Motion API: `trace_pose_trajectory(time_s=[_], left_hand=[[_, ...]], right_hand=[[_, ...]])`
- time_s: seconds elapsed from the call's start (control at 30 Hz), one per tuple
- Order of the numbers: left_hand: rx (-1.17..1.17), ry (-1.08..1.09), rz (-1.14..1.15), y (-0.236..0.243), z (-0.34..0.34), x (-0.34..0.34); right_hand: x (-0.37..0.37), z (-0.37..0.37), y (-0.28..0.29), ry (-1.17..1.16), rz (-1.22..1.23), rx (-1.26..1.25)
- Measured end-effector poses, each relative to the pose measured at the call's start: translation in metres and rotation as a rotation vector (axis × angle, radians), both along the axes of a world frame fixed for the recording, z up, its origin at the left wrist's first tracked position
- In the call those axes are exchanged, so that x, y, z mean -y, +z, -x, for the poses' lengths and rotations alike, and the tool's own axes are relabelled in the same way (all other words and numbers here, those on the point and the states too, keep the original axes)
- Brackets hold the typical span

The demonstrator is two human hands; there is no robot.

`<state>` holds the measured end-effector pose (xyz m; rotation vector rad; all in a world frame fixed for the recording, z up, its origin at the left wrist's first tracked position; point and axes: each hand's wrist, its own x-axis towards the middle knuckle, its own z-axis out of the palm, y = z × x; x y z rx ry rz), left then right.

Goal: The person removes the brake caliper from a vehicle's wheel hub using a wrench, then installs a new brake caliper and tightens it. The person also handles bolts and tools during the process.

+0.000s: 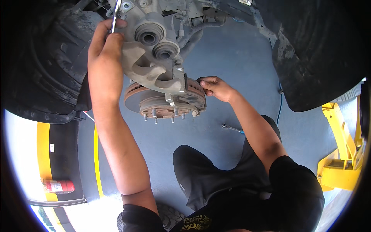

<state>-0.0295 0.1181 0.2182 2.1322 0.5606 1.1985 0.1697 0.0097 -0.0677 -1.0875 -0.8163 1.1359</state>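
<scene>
My left hand (106,58) is closed around a chrome wrench (116,17) held upright at the upper left of a grey brake caliper (162,33), which has two round piston housings. Below the caliper sits a rusty brake disc (136,98) with threaded studs pointing down. My right hand (214,87) grips the right edge of that disc, fingers curled and partly hidden behind it. A grey bracket (177,79) crosses the disc between my hands.
Dark wheel-arch liners (309,50) flank both sides. A ratchet (232,127) lies on the grey floor (154,150) beside my knees (189,158). A yellow lift arm (340,135) stands at right; a red extinguisher (60,186) and a tyre (170,214) are at lower left and bottom.
</scene>
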Motion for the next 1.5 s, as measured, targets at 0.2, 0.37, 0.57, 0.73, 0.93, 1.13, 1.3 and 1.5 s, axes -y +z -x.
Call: trace_pose_trajectory(time_s=[0.2, 0.37, 0.57, 0.73, 0.93, 1.13, 1.3, 1.5], left_hand=[[0.027, -0.020, 0.035, -0.004, 0.003, 0.000], [0.033, -0.017, 0.050, -0.005, 0.003, 0.003], [-0.001, -0.008, 0.046, 0.001, 0.006, 0.009], [-0.103, 0.060, 0.087, 0.008, 0.009, 0.011], [-0.081, 0.044, 0.113, 0.006, 0.009, 0.013], [-0.064, 0.016, 0.095, 0.005, 0.004, 0.015], [-0.073, 0.017, 0.090, 0.003, 0.010, 0.006], [-0.053, 0.051, 0.112, 0.002, 0.003, 0.014]], right_hand=[[0.003, 0.017, 0.008, -0.175, -0.011, 0.170], [0.003, 0.032, -0.001, -0.352, -0.051, 0.292], [-0.009, 0.041, -0.010, -0.472, -0.103, 0.289], [-0.011, 0.049, -0.005, -0.590, -0.136, 0.336], [-0.008, 0.058, -0.002, -0.680, -0.115, 0.441], [-0.004, 0.040, 0.000, -0.638, -0.160, 0.499], [0.002, 0.039, 0.010, -0.543, -0.114, 0.509], [0.006, 0.041, 0.010, -0.569, -0.110, 0.530]])
